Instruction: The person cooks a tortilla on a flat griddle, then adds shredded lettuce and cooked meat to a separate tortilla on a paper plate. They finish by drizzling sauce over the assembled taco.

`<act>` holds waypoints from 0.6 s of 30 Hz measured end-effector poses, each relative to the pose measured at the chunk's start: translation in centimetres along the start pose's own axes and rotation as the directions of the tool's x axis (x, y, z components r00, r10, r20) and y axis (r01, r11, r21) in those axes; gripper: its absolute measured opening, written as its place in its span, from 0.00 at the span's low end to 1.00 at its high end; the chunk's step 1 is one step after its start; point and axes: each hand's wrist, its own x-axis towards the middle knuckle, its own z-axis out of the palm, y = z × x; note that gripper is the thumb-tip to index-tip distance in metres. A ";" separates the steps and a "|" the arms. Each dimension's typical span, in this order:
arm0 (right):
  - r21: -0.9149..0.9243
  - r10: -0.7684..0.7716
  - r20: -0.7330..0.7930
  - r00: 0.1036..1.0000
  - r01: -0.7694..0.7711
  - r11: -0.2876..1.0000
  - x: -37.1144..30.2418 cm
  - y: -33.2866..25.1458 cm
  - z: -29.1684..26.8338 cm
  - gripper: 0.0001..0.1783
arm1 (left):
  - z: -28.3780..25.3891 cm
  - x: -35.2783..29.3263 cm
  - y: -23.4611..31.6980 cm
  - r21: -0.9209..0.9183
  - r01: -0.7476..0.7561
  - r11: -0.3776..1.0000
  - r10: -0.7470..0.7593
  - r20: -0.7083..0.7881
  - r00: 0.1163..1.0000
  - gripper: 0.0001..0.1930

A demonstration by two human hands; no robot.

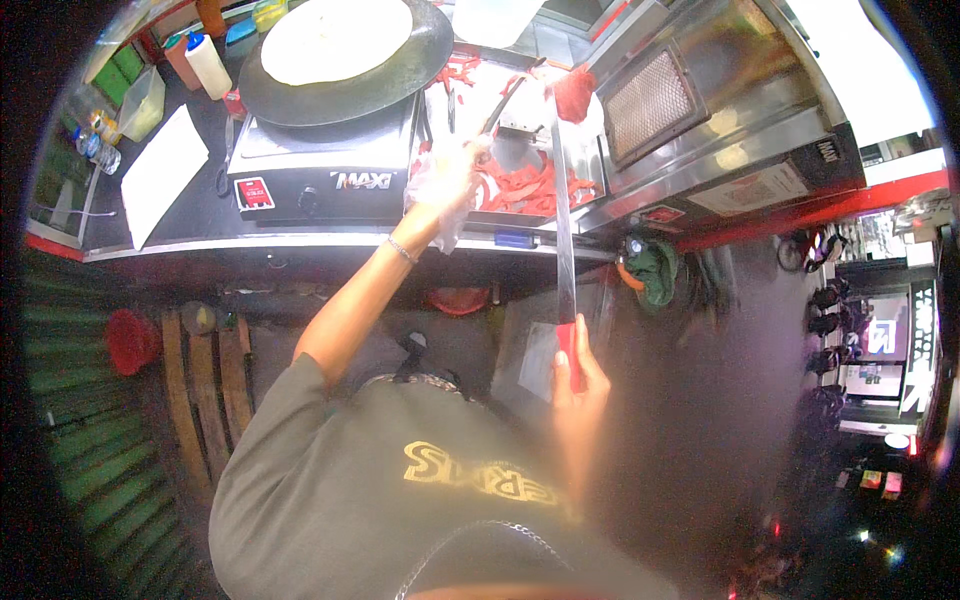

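Dark tabletop [200, 215] runs across the top of the view, steel-edged along its near side. On it: a black round griddle [345, 70] on a steel base, a pale flatbread [335, 38] lying flat on the plate. Left of it, a white squeeze bottle [208, 65], a clear tub [142, 100] and a white board [160, 175]. Right of the griddle, a steel tray [520, 170] heaped with red meat shavings [525, 185]; beyond that a steel grill housing with a mesh burner panel [650, 100].

Left hand [445, 175], in a thin clear glove, is closed around tongs [500, 105] over the tray.

Right hand [575, 375], bare, is wrapped tight on the red handle of a long knife [563, 200]. The blade points up and away, its tip reaching a red chunk of meat [574, 92] above the tray.

Below the tabletop: dim floor, wooden slats [205, 390] at left, green corrugated sheet [100, 440] further left. Street and lit shopfronts at far right, blurred.
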 end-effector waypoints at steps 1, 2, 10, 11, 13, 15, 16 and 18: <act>0.004 0.004 0.004 1.000 -0.004 1.000 -0.2 0.1 0.0 0.29 | -0.7 -0.4 0.7 0.111 0.077 0.991 -0.087 0.087 0.992 0.10; -0.034 -0.041 -0.010 0.999 0.040 0.999 -0.5 0.2 -0.2 0.29 | -1.4 -1.7 1.7 0.013 0.132 0.991 -0.132 0.083 0.988 0.13; -0.208 -0.264 -0.126 0.956 0.234 0.950 -0.6 3.6 0.7 0.29 | -2.1 -9.5 6.9 -0.622 0.411 0.666 -0.456 0.097 0.885 0.28; -0.179 -0.273 -0.150 0.950 0.246 0.953 0.7 4.0 1.5 0.29 | -2.0 -9.8 6.9 -0.590 0.498 0.636 -0.515 0.156 0.843 0.29; -0.124 -0.300 -0.196 0.934 0.280 0.952 5.3 3.9 3.8 0.30 | -1.7 -10.4 7.3 -0.541 0.369 0.755 -0.371 0.111 0.922 0.30; -0.111 -0.373 -0.260 0.891 0.356 0.928 11.3 2.6 5.9 0.30 | -1.5 -11.7 8.1 -0.589 0.501 0.634 -0.504 0.176 0.845 0.22; -0.119 -0.379 -0.270 0.885 0.360 0.925 14.1 1.7 6.4 0.29 | -1.4 -12.4 8.5 -0.566 0.495 0.660 -0.477 0.194 0.857 0.19; -0.085 -0.387 -0.286 0.876 0.379 0.921 18.1 -0.2 7.2 0.29 | -0.7 -13.0 8.9 -0.634 0.441 0.636 -0.435 0.178 0.883 0.31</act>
